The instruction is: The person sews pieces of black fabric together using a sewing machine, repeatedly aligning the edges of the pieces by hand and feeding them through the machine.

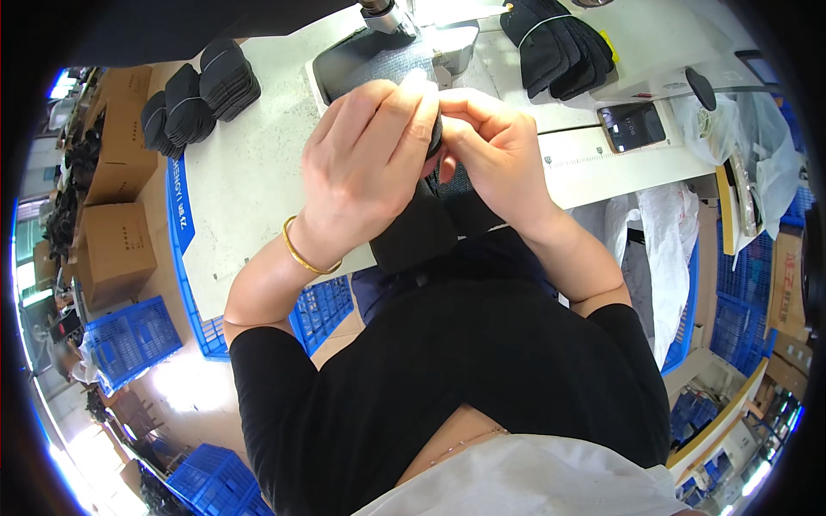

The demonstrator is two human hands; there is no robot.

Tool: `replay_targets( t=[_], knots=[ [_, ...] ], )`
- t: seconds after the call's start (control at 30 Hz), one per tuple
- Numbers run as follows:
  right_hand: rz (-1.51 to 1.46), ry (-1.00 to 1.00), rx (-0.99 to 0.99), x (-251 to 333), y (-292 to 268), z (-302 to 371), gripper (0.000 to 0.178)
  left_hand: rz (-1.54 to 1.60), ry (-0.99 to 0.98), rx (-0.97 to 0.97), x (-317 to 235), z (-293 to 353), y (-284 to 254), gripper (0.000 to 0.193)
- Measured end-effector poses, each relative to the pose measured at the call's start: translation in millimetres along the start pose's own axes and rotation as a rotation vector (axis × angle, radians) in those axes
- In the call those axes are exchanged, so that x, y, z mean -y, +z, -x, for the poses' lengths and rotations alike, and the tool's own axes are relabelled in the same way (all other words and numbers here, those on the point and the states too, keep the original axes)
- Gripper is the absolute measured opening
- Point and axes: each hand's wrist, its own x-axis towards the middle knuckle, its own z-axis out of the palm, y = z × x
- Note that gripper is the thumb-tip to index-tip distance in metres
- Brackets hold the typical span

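Observation:
Both hands meet at the front of a sewing machine (389,19), over the white work table (249,198). My left hand (366,159), with a gold bangle on its wrist, is closed, fingertips pinched on a dark fabric piece (435,136). Facing it, my right hand (499,150) is closed too, thumb and index finger pinching the same piece. Most of that piece is hidden behind the fingers. Below the hands, larger black padded pieces (416,230) hang over the table's near edge. Grey woven material (391,67) lies under the machine's needle area.
Stacked black pieces (185,107) sit at the table's far left. A tied bundle of black pieces (559,47) lies at the far right, near a phone (632,127). Blue crates (133,340) and cardboard boxes (116,249) stand on the left; a white sack (658,249) is at the right.

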Motion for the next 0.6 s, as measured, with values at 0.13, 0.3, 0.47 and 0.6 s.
replay_targets(
  t=[0.13,0.3,0.47,0.6],
  knots=[
    [0.021,-0.018,-0.015,-3.2,-4.1,-8.4,0.022,-0.027,0.022,-0.058,8.8,-3.3,11.8,0.043],
    [0.029,-0.063,-0.041,-6.7,-3.8,-19.3,0.019,-0.035,0.009,-0.05,18.5,-7.1,17.8,0.04],
    [0.034,-0.07,-0.036,-7.6,-2.8,-23.7,0.018,-0.019,0.024,-0.108,23.1,-8.9,20.4,0.04],
    [0.053,-0.067,-0.036,-5.4,-2.2,-23.1,0.017,-0.017,0.012,-0.081,22.9,-6.1,18.6,0.04]
  ],
)
